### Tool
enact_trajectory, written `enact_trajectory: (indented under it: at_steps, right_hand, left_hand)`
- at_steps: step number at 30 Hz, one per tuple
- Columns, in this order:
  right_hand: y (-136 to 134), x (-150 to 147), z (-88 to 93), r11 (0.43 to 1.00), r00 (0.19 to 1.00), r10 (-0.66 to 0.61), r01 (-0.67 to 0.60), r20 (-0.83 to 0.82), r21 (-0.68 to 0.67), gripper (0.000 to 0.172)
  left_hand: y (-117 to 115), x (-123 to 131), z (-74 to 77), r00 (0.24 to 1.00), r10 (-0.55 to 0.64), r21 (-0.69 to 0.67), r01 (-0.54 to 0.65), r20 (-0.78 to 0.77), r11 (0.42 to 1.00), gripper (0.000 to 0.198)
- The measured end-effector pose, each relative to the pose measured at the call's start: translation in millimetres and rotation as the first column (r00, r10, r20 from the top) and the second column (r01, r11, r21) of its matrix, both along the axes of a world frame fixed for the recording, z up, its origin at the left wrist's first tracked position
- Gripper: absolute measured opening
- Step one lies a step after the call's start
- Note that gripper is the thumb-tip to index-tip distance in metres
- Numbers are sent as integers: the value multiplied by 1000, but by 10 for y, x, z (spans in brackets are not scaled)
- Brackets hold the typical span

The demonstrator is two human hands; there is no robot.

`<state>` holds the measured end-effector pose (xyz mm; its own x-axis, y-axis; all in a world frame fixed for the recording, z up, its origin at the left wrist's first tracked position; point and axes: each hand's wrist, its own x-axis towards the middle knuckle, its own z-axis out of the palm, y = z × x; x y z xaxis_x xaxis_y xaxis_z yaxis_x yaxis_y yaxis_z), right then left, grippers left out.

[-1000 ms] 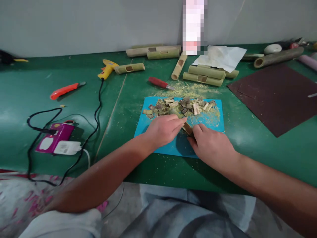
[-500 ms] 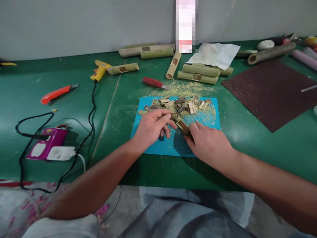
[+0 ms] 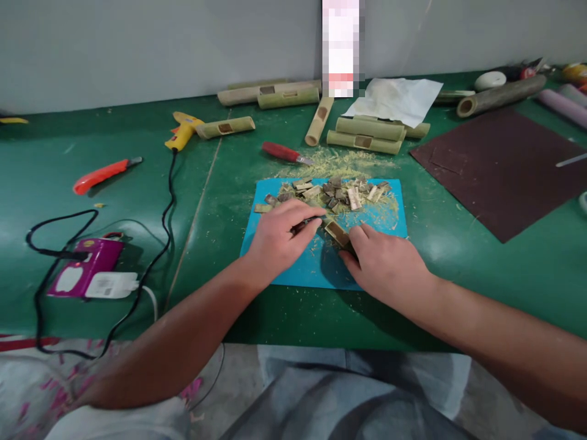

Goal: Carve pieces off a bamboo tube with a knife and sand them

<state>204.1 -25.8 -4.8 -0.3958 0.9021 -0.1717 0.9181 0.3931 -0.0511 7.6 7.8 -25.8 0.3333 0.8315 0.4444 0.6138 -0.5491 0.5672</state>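
Note:
My right hand [image 3: 389, 256] is wrapped round a short bamboo tube [image 3: 337, 233] with a rectangular opening cut in its upper side. The tube slants over a blue sheet [image 3: 302, 269], and its near end is hidden in my fingers. Just left of the tube's far end is my left hand [image 3: 284, 235], its thumb and fingers drawn together. Something dark shows between them, too covered to make out. Beyond both hands, small cut bamboo pieces [image 3: 354, 198] lie heaped among pale shavings on the sheet.
A red-handled knife [image 3: 282, 152] lies behind the sheet. Several notched bamboo tubes [image 3: 364, 142] and a white paper [image 3: 394, 101] are farther back. On the left are an orange cutter [image 3: 103, 176], a yellow glue gun [image 3: 182, 132] and a purple power strip [image 3: 85, 266]. A brown sheet [image 3: 499, 177] lies right.
My left hand's lower fingers have curled in, and its thumb has moved slightly right toward the tube. My right hand keeps its hold on the bamboo tube. The view has shifted slightly.

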Motion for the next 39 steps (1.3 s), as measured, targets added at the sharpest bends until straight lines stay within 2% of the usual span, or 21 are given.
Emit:
enact_trajectory:
  at_steps: [4,12,19,22,25,30,34,39]
  right_hand:
    - [13,-6,-4,1000,1000,4,-4,0,8,24]
    - [9,-7,9,1000,1000,-3,3,0,4,23]
    - [0,-12,-37,999,1000,16,-16,-1,28,23]
    - [-14,-10,-58,997,998,59,-60,7,52,21]
    - [-19,-11,-57,995,996,85,-85,11,55,18]
    - [-1,-26,-33,999,999,39,-39,3,3,25]
    - [-3,-13,-47,997,997,70,-71,22,41,19]
    - [-12,8,-90,996,998,59,-59,-5,72,24]
  left_hand:
    - [6,-8,-16,999,-13,44,15,-53,999,16]
    - [16,-24,-92,991,-90,51,95,-102,994,16]
    - [-49,-25,-143,953,-65,190,125,-295,974,23]
    - [-31,-7,-141,936,-52,218,134,-349,967,26]
    - [-8,9,-122,925,-70,222,162,-373,962,29]
    - [-30,-12,-100,908,-56,246,171,-414,954,28]
    - [-21,-7,-103,916,-81,257,193,-392,947,26]
    - [-6,0,-111,921,-92,210,182,-379,960,28]
